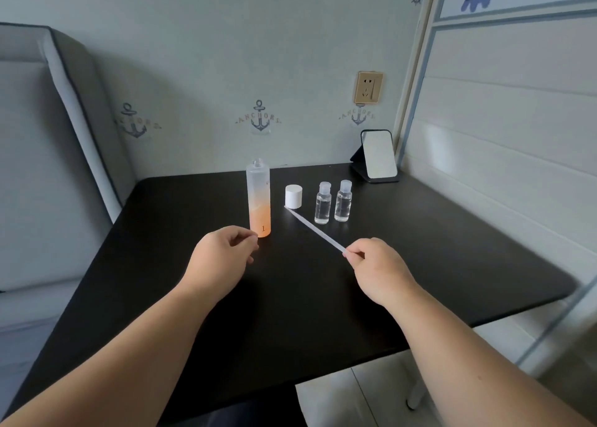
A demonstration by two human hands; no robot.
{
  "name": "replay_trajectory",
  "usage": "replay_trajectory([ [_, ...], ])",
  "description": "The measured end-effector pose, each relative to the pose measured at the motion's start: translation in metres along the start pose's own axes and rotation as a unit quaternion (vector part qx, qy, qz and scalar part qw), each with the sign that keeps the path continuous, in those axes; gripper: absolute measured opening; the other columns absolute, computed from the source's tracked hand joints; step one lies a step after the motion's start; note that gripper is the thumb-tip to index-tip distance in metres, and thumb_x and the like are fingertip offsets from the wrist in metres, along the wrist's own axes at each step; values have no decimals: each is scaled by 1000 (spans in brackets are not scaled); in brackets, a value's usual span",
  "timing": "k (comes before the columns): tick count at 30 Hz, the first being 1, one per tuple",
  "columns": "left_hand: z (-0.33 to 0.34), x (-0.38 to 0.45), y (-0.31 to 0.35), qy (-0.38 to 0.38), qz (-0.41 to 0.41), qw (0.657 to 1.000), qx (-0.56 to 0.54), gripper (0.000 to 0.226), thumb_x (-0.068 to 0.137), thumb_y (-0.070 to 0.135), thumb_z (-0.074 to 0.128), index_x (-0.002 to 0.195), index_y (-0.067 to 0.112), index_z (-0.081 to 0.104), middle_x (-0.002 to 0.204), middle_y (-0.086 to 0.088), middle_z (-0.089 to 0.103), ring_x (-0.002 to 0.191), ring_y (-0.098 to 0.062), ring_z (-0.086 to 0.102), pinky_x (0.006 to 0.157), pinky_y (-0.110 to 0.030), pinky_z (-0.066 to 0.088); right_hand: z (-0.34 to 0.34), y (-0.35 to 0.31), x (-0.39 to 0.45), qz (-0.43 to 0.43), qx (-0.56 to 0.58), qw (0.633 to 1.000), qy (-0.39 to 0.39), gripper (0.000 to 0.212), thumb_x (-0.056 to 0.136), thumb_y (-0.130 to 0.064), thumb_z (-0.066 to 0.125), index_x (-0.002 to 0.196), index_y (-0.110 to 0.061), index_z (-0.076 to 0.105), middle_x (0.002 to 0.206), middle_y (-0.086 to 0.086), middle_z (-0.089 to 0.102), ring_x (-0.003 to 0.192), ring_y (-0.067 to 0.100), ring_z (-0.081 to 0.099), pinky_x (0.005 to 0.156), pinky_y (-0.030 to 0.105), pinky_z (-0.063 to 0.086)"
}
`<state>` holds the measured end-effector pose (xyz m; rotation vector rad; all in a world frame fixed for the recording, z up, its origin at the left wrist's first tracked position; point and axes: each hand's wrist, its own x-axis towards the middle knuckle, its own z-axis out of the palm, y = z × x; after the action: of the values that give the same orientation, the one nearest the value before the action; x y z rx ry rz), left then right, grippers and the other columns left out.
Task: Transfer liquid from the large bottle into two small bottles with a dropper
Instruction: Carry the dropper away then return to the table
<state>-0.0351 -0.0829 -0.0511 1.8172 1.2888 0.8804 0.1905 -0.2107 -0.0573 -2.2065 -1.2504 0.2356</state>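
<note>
Uncapped large bottle (258, 197) part-full of orange; right hand (378, 268) grip pinching dropper (315, 229).

Right hand (376, 265) pinches dropper (315, 229) beside large bottle (258, 197).

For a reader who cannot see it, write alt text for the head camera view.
The right hand pinches one end of a thin clear dropper over a black table, while the left hand is loosely curled and empty beside an uncapped large bottle. Right of that stand a white cap and two small bottles, both capped.
</note>
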Motion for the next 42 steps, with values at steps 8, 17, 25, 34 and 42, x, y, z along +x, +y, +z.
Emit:
replay_trajectory([
  [8, -3, 14, 9, -2, -41, 998, -57, 13, 97, 26, 64, 92, 34, 71, 77, 20, 71, 72, -3, 71, 59, -22, 55, 3, -6, 27, 28, 177, 978, -108, 26, 101, -18, 50, 94, -27, 72, 85, -5, 69, 64, 9, 62, 63, 25, 49],
  [17, -13, 17, 16, 9, -107, 994, -38, 16, 98, 22, 61, 100, 32, 72, 88, 16, 74, 78, -4, 71, 69, -27, 58, -6, 4, 59, 24, 222, 945, -238, 30, 102, -23, 49, 91, -33, 75, 73, -15, 69, 59, 2, 63, 55, 14, 49],
  [25, -21, 16, 34, -19, -201, 978, -51, 19, 100, 20, 60, 99, 32, 74, 92, 12, 75, 78, -6, 71, 67, -25, 54, -26, 0, 59, 120, 230, 918, -299, 28, 104, -19, 51, 97, -35, 72, 79, -9, 71, 69, 11, 71, 62, 21, 54],
  [34, -33, 43, 81, -112, -255, 960, -32, 27, 99, 17, 60, 89, 35, 76, 89, 9, 76, 76, -12, 71, 68, -29, 54, -76, -14, 47, 271, 244, 878, -308, 24, 104, -24, 51, 94, -28, 73, 75, -5, 71, 67, 9, 68, 67, 24, 52],
  [42, 11, 46, 137, -203, -200, 958, -35, 27, 99, 19, 60, 90, 38, 76, 90, 6, 77, 76, -12, 71, 71, -32, 54, -137, 25, 8, 375, 320, 849, -191, 21, 102, -19, 57, 91, -20, 74, 69, -5, 70, 63, 9, 66, 65, 24, 55],
])
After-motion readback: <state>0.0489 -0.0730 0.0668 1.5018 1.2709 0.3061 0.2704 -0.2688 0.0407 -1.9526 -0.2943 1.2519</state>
